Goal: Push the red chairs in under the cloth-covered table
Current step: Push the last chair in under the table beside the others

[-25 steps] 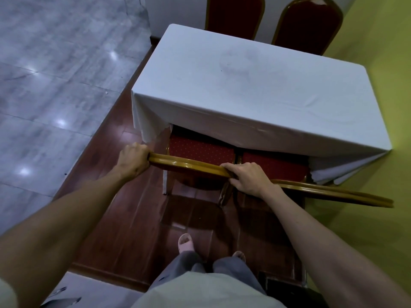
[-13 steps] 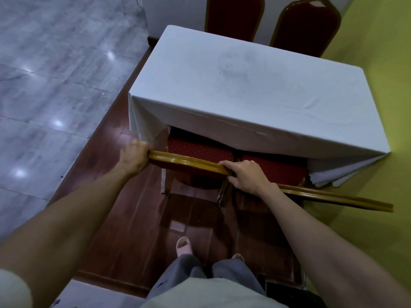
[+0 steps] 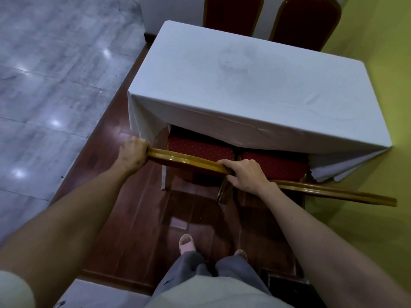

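The tablecloth [image 3: 255, 90] hides the front of both red seats [image 3: 200, 147]; far chairs [image 3: 231, 16] are cropped.

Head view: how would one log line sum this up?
left hand gripping near-left chair | right hand on it | seats partly under table

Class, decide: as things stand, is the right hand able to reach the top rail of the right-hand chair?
Probably yes: the right hand already rests where the two rails meet, and the right chair's rail runs bare beside it.
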